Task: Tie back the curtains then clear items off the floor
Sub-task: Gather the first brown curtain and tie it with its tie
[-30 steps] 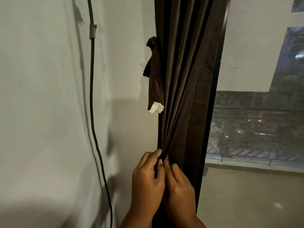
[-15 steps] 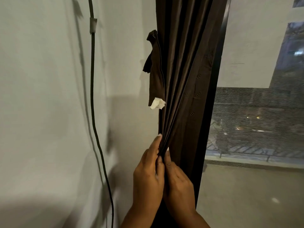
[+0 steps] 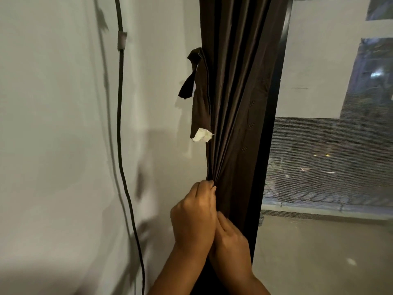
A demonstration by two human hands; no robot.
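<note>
Curtain [image 3: 234, 103] bunched into dark brown folds, hanging between white wall [image 3: 53, 145] and window [image 3: 329, 156]. Left hand [image 3: 193, 218] pinching the gathered pleats shut at its fingertips; right hand [image 3: 230, 237] pressed just beside it, closed against the fabric lower down. Tie-back strap [image 3: 197, 86] dangling loose above, white tag [image 3: 202, 135] at its end. Black cable [image 3: 120, 135] running down the wall, well apart.

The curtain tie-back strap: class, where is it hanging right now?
In the head view, the tie-back strap hangs upper centre against the wall, at the left edge of the gathered dark curtain, above both hands and right of the black cable.
</note>
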